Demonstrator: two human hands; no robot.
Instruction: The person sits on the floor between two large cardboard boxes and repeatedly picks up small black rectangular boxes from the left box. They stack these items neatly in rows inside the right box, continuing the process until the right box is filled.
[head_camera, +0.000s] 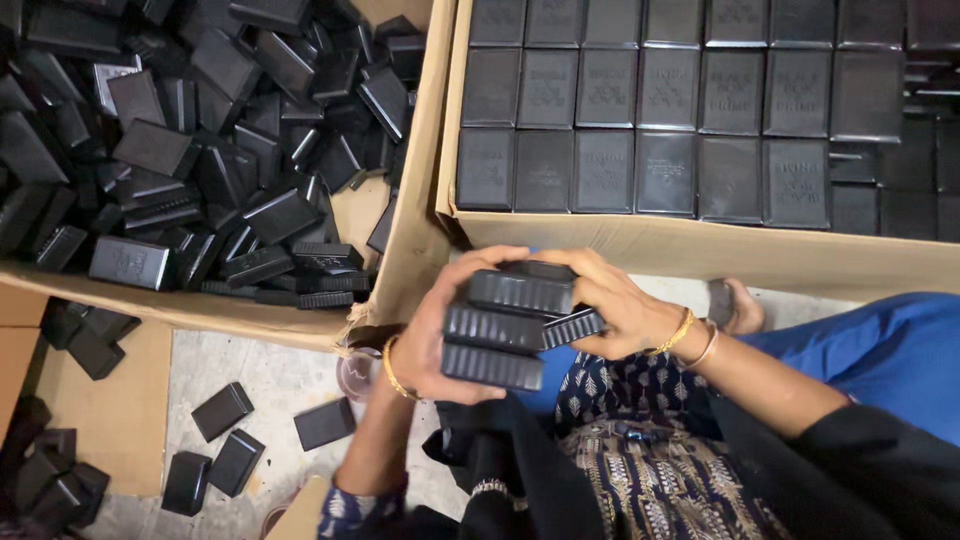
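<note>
Left hand (428, 340): palm cupped against the left side of a stack of black ribbed cases (505, 328); thumb over the top, fingers curled and pressed to the stack. One gold bangle at the wrist.
Right hand (615, 305): fingers pressed together across the top and right end of the same stack, steadying a slanted piece at its right edge. Two bangles at the wrist.
Stack: 3 cases clearly layered, plus 1 thinner ribbed piece angled at the right, 4 counted; held above the lap, just below the near wall of the right box.
Left cardboard box (405, 250): loose heap of black cases, unsorted, too many to count.
Right cardboard box (700, 250): cases laid flat in rows; the nearest row shows 6, the row behind 7; further rows cut off by the frame edge.
Floor (280, 385): 5 loose cases on the tiles near the left box; more at the far left, partly hidden.
</note>
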